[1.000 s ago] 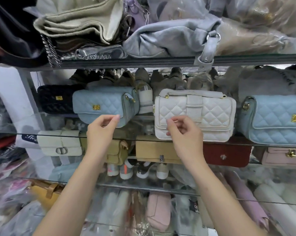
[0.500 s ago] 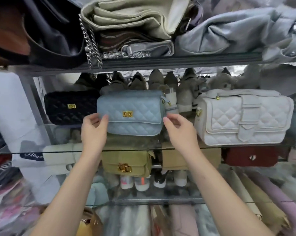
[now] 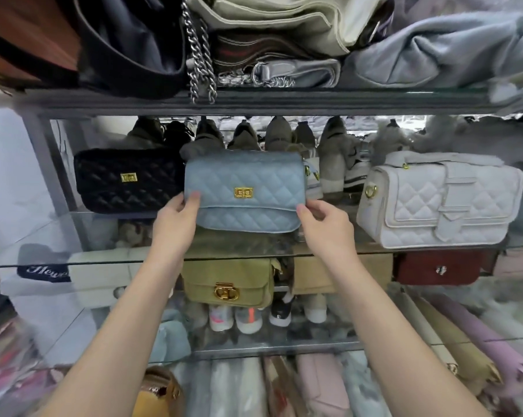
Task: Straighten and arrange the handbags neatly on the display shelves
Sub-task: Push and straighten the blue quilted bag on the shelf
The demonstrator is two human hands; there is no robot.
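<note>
The left grip [image 3: 176, 219] clasps the left end of the blue quilted handbag [image 3: 245, 176], the right grip [image 3: 326, 227] pinches its right edge. The bag is upright at the glass shelf [image 3: 43, 236], just beside a black quilted bag [image 3: 127, 182] — white quilted bag [image 3: 419, 200] apart on the right, shoes [image 3: 332, 158] crowded behind.

A row of grey-olive shoes [image 3: 278, 136] stands at the back. Well below them sit small white-soled sneakers [image 3: 248, 320]. To their lower right lie pastel rolls [image 3: 480, 341], and to their lower left a dark label [image 3: 43, 270] with white script.
</note>
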